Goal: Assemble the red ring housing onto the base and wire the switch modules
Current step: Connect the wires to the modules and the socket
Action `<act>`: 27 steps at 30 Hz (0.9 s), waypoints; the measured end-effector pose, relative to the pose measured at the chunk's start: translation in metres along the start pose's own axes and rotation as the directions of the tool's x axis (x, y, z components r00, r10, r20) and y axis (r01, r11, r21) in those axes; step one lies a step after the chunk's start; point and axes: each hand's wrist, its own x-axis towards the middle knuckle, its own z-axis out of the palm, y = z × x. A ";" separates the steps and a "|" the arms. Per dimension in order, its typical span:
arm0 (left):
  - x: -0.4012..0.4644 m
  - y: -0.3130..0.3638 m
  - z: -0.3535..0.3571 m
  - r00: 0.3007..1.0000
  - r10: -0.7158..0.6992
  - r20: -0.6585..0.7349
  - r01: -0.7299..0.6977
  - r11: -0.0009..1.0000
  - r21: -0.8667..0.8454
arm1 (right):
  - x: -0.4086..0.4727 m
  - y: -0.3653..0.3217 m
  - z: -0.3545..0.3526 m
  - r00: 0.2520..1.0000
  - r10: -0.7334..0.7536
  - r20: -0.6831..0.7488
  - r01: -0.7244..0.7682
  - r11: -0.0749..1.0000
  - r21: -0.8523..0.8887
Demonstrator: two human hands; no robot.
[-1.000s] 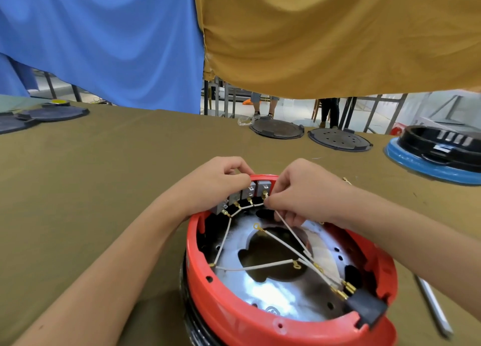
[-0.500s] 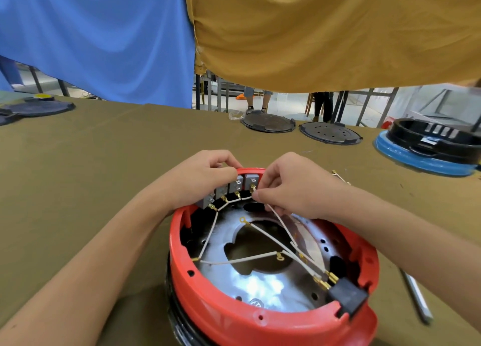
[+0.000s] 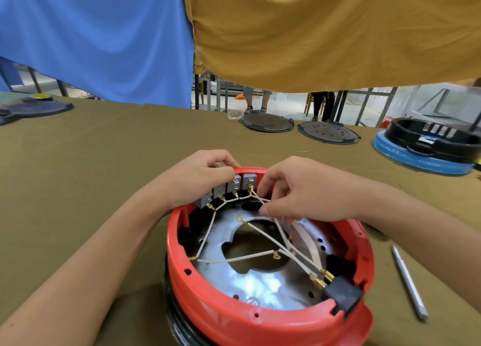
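We see a big table covered in olive-green cloth (image 3: 91, 163) under both hands. Far past our hands hang a wide blue cloth sheet (image 3: 91, 38) and a wide mustard-yellow cloth sheet (image 3: 325, 33).

Right under our hands sits the round red plastic ring housing (image 3: 234, 317). It rests on a black round base (image 3: 174, 322), and we can only see the edge of that base near our left arm. Inside the ring lies a shiny silver metal plate (image 3: 260, 285) with a big hole in the middle.

Far off past our right hand sits a black round housing on a blue ring (image 3: 426, 147). Two flat dark round lids (image 3: 266, 123) lie far past our hands, side by side.

Our left hand (image 3: 197, 179) is curled over the far rim of the red ring. Its fingers hold the row of small grey switch blocks (image 3: 229, 189) there. Our right hand (image 3: 307, 192) is just beside that row. Its fingers pinch thin white wires with gold tips (image 3: 263, 231), and one gold tip touches the last grey block.

The wires run from the right hand across the plate to a black plastic block (image 3: 341, 293) on the near rim. A thin silver metal pen-shaped tool (image 3: 410, 283) lies on the cloth beside our right arm.
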 end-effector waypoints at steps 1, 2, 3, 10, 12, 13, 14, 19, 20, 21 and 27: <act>0.000 0.000 0.000 1.000 -0.002 0.004 0.002 1.000 0.003 | 0.000 0.001 -0.003 1.000 -0.006 -0.004 0.006 1.000 0.027; -0.001 0.000 0.000 1.000 -0.003 0.007 0.003 1.000 0.007 | 0.000 0.002 -0.005 1.000 -0.009 -0.009 0.009 0.999 0.050; -0.001 0.000 0.000 1.000 -0.004 0.010 0.004 1.000 0.011 | 0.000 0.003 -0.006 1.000 -0.009 -0.010 0.010 0.998 0.068; 0.000 0.000 -0.001 1.000 -0.005 0.014 0.004 1.000 0.020 | -0.001 0.006 -0.005 0.999 -0.031 -0.035 0.033 0.998 0.048; 0.000 -0.001 -0.002 1.000 -0.003 0.017 0.003 1.000 0.024 | -0.002 0.008 -0.010 0.995 -0.038 -0.090 0.042 0.998 0.044; 0.000 -0.001 -0.001 1.000 -0.002 0.018 0.002 1.000 0.028 | -0.002 0.010 -0.011 0.990 -0.041 -0.138 0.049 0.998 0.048; 0.000 -0.001 -0.001 1.000 -0.001 0.018 0.001 1.000 0.030 | -0.001 0.012 -0.012 0.977 -0.049 -0.205 0.059 0.997 0.045; -0.003 0.001 -0.001 0.999 0.003 0.032 -0.002 1.000 -0.028 | 0.006 0.027 -0.009 0.880 -0.070 -0.470 0.067 0.997 -0.022; -0.004 0.002 -0.002 0.999 0.004 0.037 -0.002 0.999 -0.045 | 0.007 0.031 -0.008 0.908 -0.053 -0.416 0.047 0.999 -0.025; -0.004 0.002 -0.003 0.999 0.006 0.046 -0.003 0.998 -0.062 | 0.007 0.033 -0.006 0.941 -0.037 -0.337 0.031 0.999 -0.022; -0.003 0.001 -0.009 1.000 0.019 0.021 -0.018 0.999 -0.045 | 0.007 0.036 0.000 0.978 -0.006 -0.210 -0.002 0.999 -0.041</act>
